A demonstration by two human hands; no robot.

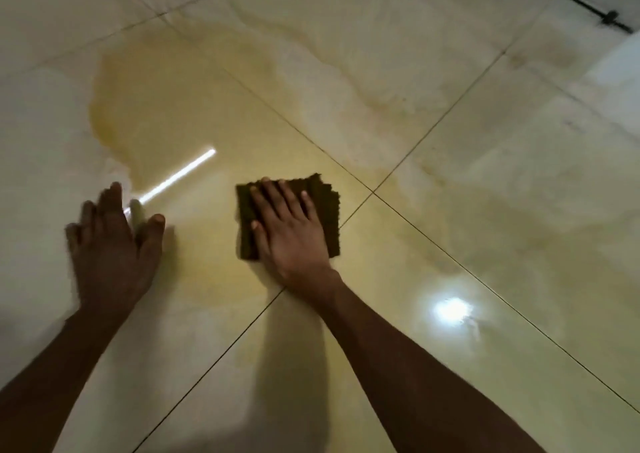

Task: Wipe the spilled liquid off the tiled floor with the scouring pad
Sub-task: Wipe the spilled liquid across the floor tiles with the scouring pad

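Observation:
A dark brown square scouring pad (pixel 322 196) lies flat on the glossy tiled floor (pixel 502 175), inside a wide yellowish spill (pixel 166 113) that spreads from the upper left across the grout cross. My right hand (pixel 289 229) presses down on the pad with straight, spread fingers, covering most of its left and middle part. My left hand (pixel 112 244) is blurred, fingers straight and spread, flat over the floor at the spill's lower left edge, holding nothing.
Dark grout lines (pixel 372 193) cross just right of the pad. Bright lamp reflections shine on the wet tiles, a strip (pixel 180 175) and a round glare (pixel 452 309). A dark door track (pixel 609 19) and a white threshold sit at the top right.

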